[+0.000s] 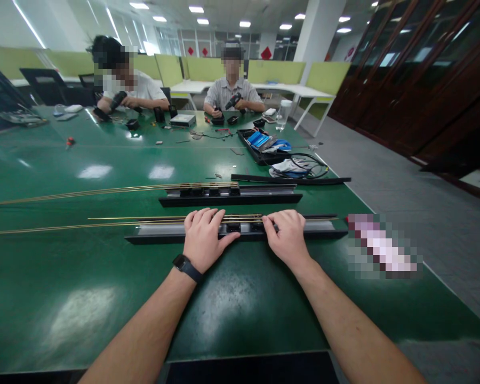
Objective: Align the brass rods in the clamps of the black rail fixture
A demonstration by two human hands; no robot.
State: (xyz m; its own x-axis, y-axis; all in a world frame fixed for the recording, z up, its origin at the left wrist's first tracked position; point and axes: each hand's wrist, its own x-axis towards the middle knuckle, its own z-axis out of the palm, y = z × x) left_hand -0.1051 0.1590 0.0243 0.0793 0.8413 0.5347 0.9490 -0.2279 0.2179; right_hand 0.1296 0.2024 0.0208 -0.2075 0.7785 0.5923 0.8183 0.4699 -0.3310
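A long black rail [144, 240] with a silvery inner channel lies across the green table in front of me. Thin brass-coloured rods [104, 225] run along it and stick out far to the left. My left hand [205, 237], with a dark watch on its wrist, is laid over the rail's middle, fingers across the far side and thumb along the near side. My right hand [287, 232] has its fingertips pinched at the rods, right of the left hand. Small black blocks [233, 228] sit in the channel between my hands. My palms hide part of the rods.
A second black rail [232, 200] with rods lies just beyond. Behind it are a black strip [292, 180], a black tray [260, 154] with blue items, and gloves with cables [298, 166]. Two people sit across the table, each with a power drill [234, 100]. A blurred-out item [382, 245] lies at right.
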